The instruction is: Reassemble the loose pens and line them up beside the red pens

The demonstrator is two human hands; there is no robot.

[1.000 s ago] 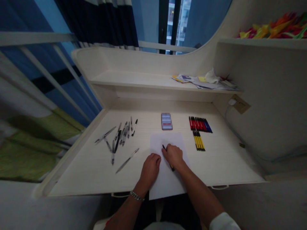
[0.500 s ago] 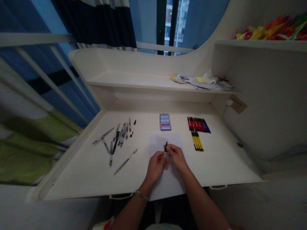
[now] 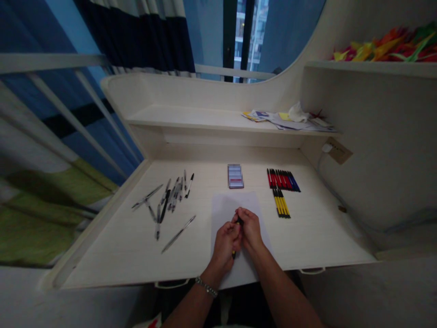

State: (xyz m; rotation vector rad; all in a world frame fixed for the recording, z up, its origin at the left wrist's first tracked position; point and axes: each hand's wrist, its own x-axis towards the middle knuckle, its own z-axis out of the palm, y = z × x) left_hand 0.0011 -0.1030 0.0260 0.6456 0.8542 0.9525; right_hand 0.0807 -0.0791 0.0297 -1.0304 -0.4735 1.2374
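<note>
Over a white sheet of paper (image 3: 223,205), both hands are together on a black-and-yellow pen (image 3: 234,254). My left hand (image 3: 225,241) is closed round its barrel, and the lower end pokes out beneath the fingers. My right hand (image 3: 251,226) is closed on the black upper end, which the fingers largely cover. To the right lie several yellow pens (image 3: 282,203) in a row. Behind them is a row of red and blue pens (image 3: 282,180). Loose clear and black pens (image 3: 174,193) are scattered on the left, with one clear pen (image 3: 178,234) apart from the others.
A phone-like rectangle (image 3: 235,176), its face blurred, lies beyond the paper. Papers and a crumpled tissue (image 3: 298,112) are on the raised back shelf (image 3: 184,116). A cable (image 3: 324,182) runs from a wall socket at the desk's right side.
Both hands have moved slightly down and closer together. My right fingers now cover the pen's black tip that stuck up before, and its lower end shows more below my left hand.
</note>
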